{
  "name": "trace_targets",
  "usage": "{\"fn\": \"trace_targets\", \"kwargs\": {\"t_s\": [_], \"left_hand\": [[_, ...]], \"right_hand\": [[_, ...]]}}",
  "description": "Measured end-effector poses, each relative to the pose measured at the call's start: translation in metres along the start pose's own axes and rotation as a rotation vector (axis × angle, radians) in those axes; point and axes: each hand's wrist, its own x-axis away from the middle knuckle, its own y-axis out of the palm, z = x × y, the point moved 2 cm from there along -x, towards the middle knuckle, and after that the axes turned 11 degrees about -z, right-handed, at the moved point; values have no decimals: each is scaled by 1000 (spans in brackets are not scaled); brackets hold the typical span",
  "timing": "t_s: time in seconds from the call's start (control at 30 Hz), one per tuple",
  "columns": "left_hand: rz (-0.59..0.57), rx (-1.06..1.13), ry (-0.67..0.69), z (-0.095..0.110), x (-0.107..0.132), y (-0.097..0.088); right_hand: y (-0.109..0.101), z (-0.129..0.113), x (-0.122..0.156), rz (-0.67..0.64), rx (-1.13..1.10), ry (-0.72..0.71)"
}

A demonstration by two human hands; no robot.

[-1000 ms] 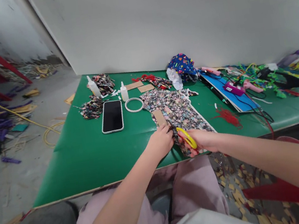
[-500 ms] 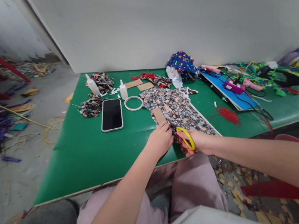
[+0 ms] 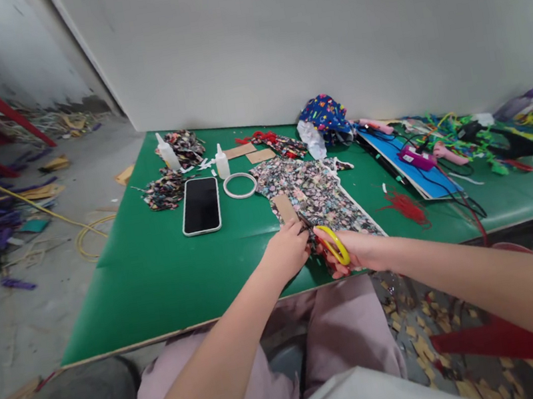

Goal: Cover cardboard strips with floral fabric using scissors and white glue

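On the green tabletop (image 3: pixel 158 284) lies a piece of floral fabric (image 3: pixel 315 185) with a tan cardboard strip (image 3: pixel 285 208) on it. My left hand (image 3: pixel 288 248) is closed on the fabric's near edge, just below the strip. Yellow-handled scissors (image 3: pixel 335 246) are in my right hand (image 3: pixel 353 251), their blades pointing up and left beside my left fingers. The blade tips are partly hidden by cloth and fingers. A white ring (image 3: pixel 240 186) lies flat left of the fabric.
Left of my hands are a phone (image 3: pixel 201 206), white-nozzled bottles (image 3: pixel 222 162) and scrunched floral cloth (image 3: pixel 164 190). Rightward lie red threads (image 3: pixel 407 207), a blue board (image 3: pixel 419 172) with cables, and colourful scraps. A grey partition (image 3: pixel 272 43) borders the back.
My right hand and the scissors have shifted very slightly, and more of the dark blades shows. My left hand stays on the fabric edge. The camera view has shifted slightly.
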Motion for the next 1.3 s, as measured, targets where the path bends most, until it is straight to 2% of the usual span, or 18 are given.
{"fn": "trace_targets", "kwargs": {"t_s": [0.2,0.6,0.97,1.3], "left_hand": [[-13,-7,-10,1,1,-2],[6,-32,-13,2,1,-2],[7,-31,-8,1,1,-3],[4,-19,-10,0,0,-1]], "right_hand": [[-6,-1,-4,-1,5,-27],[-2,-4,-5,110,-30,-54],[-7,-3,-2,33,68,-14],[-5,-12,-3,45,85,-6]]}}
